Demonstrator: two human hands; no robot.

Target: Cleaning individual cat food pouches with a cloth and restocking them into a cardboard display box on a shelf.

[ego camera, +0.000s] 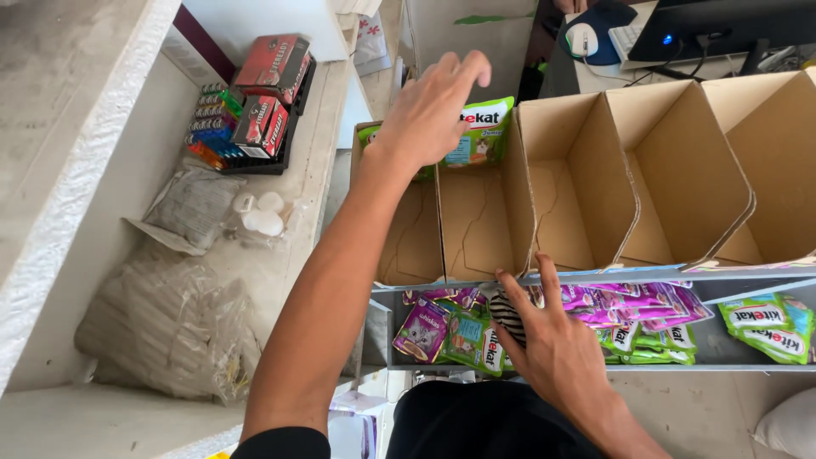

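Observation:
My left hand (429,110) reaches forward over a cardboard divider box (586,178) and rests against a green pet-food pouch (480,132) standing at the back of one compartment. Whether the fingers grip the pouch I cannot tell. My right hand (552,340) is down in a grey tray (378,327) full of purple pouches (620,302) and green pouches (472,340), fingers curled on a striped pouch (508,314). More green pouches (769,327) lie at the tray's right end.
The cardboard box has several compartments that look bare. A white shelf at left holds red cartons (272,64), a rack of batteries (212,127), plastic bags (170,323) and small white objects (262,212). A desk with a mouse (581,38) and monitor is behind.

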